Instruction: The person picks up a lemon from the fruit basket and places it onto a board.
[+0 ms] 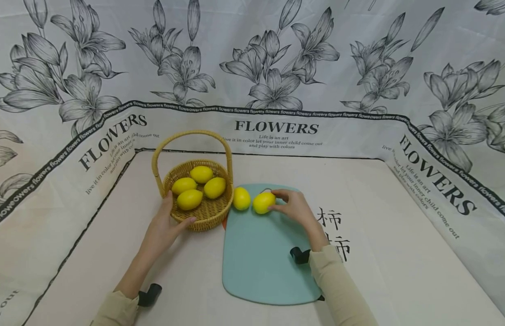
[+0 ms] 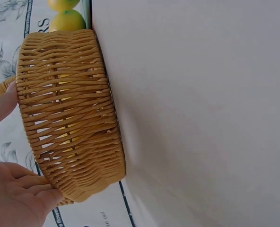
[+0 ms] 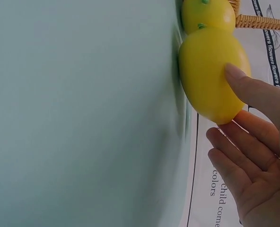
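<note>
A wicker basket point(image 1: 211, 222) with an arched handle stands left of centre, several yellow lemons point(image 1: 189, 199) lying inside it. My left hand point(image 1: 165, 224) holds the basket's near left side, thumb and fingers spread along the rim; the left wrist view shows its woven wall point(image 2: 74, 118) close up. Over the far end of a pale blue-green cutting board point(image 1: 268, 258), my right hand point(image 1: 295, 206) pinches one lemon point(image 1: 262, 203). Between that lemon and the basket sits another lemon point(image 1: 242, 198). In the right wrist view the thumb point(image 3: 253, 90) lies on the held lemon's side, with fingers behind.
A white cloth printed with flowers and lettering point(image 1: 276, 127) rises behind and along both sides of the table point(image 1: 187, 280). Black printed characters point(image 1: 329, 219) show on the tabletop right of the board. Each wrist carries a small black device point(image 1: 150, 295).
</note>
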Available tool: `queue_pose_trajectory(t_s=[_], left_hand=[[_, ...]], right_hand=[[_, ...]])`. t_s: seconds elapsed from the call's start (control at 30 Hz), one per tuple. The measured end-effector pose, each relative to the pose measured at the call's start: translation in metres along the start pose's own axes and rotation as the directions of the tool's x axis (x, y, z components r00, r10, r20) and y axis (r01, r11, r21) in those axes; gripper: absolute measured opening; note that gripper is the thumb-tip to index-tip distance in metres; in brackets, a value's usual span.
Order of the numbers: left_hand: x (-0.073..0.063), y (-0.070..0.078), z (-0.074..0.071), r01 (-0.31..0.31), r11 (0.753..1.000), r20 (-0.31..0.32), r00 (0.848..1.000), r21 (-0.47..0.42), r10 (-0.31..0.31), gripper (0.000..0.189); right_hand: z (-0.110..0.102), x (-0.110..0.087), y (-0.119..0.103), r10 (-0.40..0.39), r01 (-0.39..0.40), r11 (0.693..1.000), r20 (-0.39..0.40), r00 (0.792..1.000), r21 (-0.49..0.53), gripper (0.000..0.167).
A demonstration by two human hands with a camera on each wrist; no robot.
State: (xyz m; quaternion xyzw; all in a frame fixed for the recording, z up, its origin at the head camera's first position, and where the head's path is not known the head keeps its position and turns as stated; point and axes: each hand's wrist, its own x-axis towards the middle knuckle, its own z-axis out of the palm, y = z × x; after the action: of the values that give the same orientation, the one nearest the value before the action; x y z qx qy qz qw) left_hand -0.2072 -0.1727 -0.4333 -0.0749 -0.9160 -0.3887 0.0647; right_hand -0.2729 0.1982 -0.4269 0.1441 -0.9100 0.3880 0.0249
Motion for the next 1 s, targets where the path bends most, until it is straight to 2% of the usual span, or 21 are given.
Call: queue_pose_trajectory(t_s=[0.57,1.0], left_hand=[[0.0008,0.0003,-0.0013,-0.008,1.0,-0.006,1.0,0.011,0.008,0.108],[0.0004,0.0005,-0.0007,-0.017,1.0,-0.006,1.0,0.004,0.017,0.108]], right_hand=[[-0.0042,-0.003,-0.0075,-0.014,0.015,1.0,0.041,0.999,-0.003,0.061],[-0.0072,-0.0022,-0.0091,-0.016,0.016,1.0,0.017,1.0,0.005,0.061]])
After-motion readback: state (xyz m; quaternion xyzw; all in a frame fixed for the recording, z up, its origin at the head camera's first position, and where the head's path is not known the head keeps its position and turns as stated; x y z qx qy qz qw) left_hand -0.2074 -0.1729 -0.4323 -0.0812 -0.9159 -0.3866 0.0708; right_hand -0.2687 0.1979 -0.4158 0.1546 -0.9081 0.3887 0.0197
